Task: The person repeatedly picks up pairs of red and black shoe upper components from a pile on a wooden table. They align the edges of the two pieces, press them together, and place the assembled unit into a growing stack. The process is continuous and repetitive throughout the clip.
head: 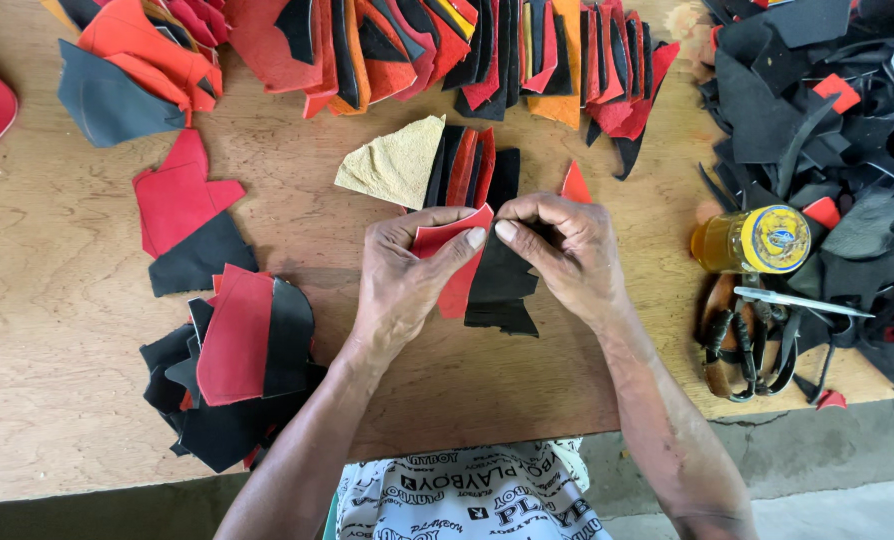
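Stacked cut pieces (237,350) lie near the worktop's (57,300) front-left edge. A row of pieces (417,50) lines its back edge. A jar (752,240) and scissors (767,330) sit at the right edge, before a scrap heap (827,110).

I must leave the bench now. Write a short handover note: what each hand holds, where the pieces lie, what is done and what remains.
Left hand: pinches the red cut piece, thumb on top.
Right hand: fingertips press the black cut piece against the red one, at the table's centre.
Done: the two pieces are brought together edge to edge; whether they are joined cannot be told.
Left: a row of red and black pieces under a tan piece just behind, and more stacks on the left.
Nearby, right: yellow-lidded jar, scissors.
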